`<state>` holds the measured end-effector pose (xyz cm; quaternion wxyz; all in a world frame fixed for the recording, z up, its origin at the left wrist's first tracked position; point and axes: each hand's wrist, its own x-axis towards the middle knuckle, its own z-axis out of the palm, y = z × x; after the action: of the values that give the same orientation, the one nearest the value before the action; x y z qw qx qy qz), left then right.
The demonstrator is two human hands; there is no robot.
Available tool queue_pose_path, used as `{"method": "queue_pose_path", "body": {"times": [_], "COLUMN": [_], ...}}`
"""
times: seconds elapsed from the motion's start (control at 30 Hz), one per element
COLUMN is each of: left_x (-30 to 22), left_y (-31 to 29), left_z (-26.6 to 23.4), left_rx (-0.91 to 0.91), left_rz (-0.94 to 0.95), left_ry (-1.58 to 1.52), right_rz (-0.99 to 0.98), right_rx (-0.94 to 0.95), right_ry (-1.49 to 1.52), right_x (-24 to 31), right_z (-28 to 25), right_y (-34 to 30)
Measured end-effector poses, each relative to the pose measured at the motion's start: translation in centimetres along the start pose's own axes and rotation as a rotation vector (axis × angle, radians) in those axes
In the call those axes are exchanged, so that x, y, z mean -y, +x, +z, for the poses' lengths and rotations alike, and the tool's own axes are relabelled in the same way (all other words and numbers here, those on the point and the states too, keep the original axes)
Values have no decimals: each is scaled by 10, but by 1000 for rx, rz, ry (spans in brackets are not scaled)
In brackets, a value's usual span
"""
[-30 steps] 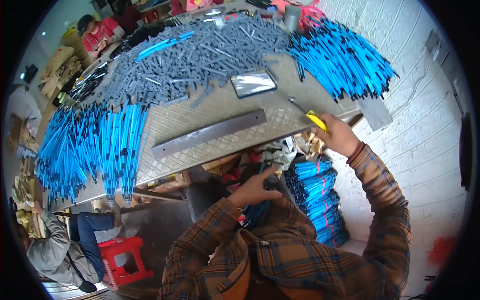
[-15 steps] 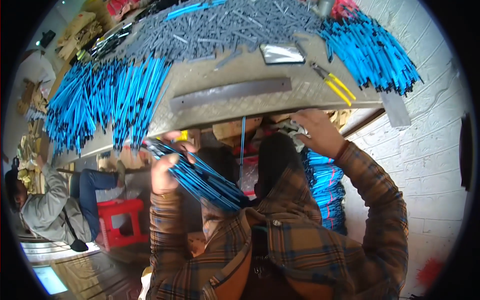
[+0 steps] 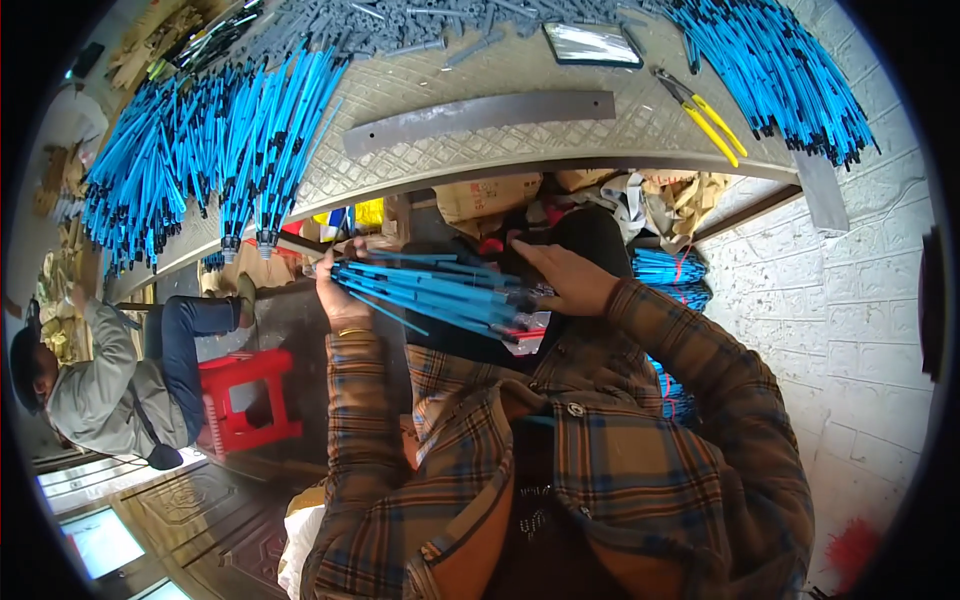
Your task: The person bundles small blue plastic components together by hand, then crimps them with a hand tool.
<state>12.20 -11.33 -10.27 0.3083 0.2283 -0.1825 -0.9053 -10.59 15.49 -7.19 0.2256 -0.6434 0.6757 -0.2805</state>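
Over my lap lies a loose bundle of thin blue rods with black ends (image 3: 430,290), roughly level and blurred by motion. My left hand (image 3: 340,290) is wrapped round its left end. At the other end, my right hand (image 3: 575,280) has its fingers stretched out, with the palm side against or very near the rod tips; contact is hard to make out. Beyond my hands, on the table (image 3: 400,165), rest a curved grey metal strip (image 3: 480,115) and yellow-handled pliers (image 3: 710,125).
Piles of blue rods lie at the table's left (image 3: 210,150) and right (image 3: 770,80). Grey plastic pieces (image 3: 400,25) and a phone-like slab (image 3: 592,45) lie farther back. Tied blue bundles (image 3: 670,275) stack by the wall. Another person (image 3: 110,370) sits left, near a red stool (image 3: 245,400).
The bundle has swung from slanting toward my lap to nearly level. My right hand has come down from the table edge to its right end. The view has shifted.
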Motion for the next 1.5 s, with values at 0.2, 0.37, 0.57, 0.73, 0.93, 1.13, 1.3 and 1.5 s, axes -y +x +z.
{"method": "queue_pose_path", "body": {"times": [0.2,0.37,0.57,0.73,0.93,1.13,1.3,1.5], "left_x": [50,71,87,48,19,16,14,12], "left_y": [-1,-23,-67,-82,-77,-80,-81,-77], "left_z": [50,59,84,123,159,153,146,153], "left_rx": [-159,-153,-75,294,645,653,464,468], "left_rz": [99,-130,51,-90,-509,-493,-539,-518], "left_ry": [-82,-166,485,712,682,669,561,448], "right_rz": [201,-472,-496,-381,-337,-430,-161,-99], "right_rx": [101,-324,-79,160,200,191,350,279], "right_ry": [1192,444,464,565,585,449,1183,1203], "right_x": [34,64,72,66,62,62,55,51], "right_z": [-14,-41,-75,-71,-64,-60,-48,-22], "right_y": [46,45,42,32,32,38,33,18]}}
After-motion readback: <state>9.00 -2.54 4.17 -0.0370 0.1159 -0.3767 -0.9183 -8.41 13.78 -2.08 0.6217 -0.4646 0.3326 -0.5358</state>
